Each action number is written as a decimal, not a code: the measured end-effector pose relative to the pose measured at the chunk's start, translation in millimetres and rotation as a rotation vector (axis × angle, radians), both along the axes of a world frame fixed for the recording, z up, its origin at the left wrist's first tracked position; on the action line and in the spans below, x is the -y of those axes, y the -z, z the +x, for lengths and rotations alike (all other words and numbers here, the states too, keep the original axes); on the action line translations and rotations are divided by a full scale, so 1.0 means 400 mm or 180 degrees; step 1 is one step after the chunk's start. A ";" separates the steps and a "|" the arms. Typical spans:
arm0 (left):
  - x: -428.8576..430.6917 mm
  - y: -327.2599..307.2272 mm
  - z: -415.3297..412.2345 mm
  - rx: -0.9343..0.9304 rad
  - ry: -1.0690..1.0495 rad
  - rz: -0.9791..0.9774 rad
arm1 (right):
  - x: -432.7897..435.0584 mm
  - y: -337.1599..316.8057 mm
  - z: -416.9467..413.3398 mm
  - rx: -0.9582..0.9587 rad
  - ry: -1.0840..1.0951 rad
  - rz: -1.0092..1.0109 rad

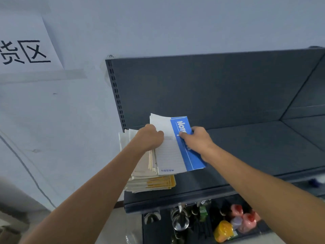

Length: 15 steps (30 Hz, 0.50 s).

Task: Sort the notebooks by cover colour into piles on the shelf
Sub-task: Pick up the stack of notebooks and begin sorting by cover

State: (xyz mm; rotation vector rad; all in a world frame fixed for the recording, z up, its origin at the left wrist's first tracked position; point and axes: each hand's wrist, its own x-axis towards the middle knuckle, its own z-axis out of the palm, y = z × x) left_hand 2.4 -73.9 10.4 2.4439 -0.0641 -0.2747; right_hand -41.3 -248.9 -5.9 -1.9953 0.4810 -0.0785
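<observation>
right hand [198, 141] pinched blue notebook [192, 160] atop stack [154, 182] | left hand [149, 138] gripped stack | notebook seemed light, thin, floppy: grip by spine

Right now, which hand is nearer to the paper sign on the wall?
Left. The left hand grips the notebook stack, below and right of the sign; the right hand pinches the blue notebook farther right.

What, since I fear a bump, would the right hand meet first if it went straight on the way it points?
The right hand pinches the blue notebook; beyond it, probably the white lined page, then the left hand, depth unclear.
</observation>
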 end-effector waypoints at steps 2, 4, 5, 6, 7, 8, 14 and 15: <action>0.059 0.000 0.000 0.0211 0.0204 0.0293 | 0.059 -0.007 -0.023 -0.0092 0.0159 -0.0081; 0.128 0.002 0.001 0.0422 0.0371 0.0451 | 0.118 -0.014 -0.050 -0.0132 0.0307 -0.0252; 0.164 0.003 -0.003 0.0495 0.0427 0.0483 | 0.149 -0.016 -0.063 -0.0147 0.0366 -0.0371; 0.200 0.004 -0.009 0.0563 0.0479 0.0493 | 0.180 -0.017 -0.076 -0.0160 0.0416 -0.0504; 0.237 0.006 -0.017 0.0634 0.0532 0.0487 | 0.212 -0.018 -0.091 -0.0175 0.0460 -0.0637; 0.273 0.009 -0.026 0.0718 0.0591 0.0487 | 0.245 -0.018 -0.105 -0.0197 0.0503 -0.0758; 0.512 0.010 -0.069 0.0798 0.0985 0.0600 | 0.468 -0.007 -0.193 -0.0372 0.0750 -0.1337; 0.559 0.010 -0.078 0.0795 0.1018 0.0607 | 0.511 -0.006 -0.205 -0.0384 0.0783 -0.1365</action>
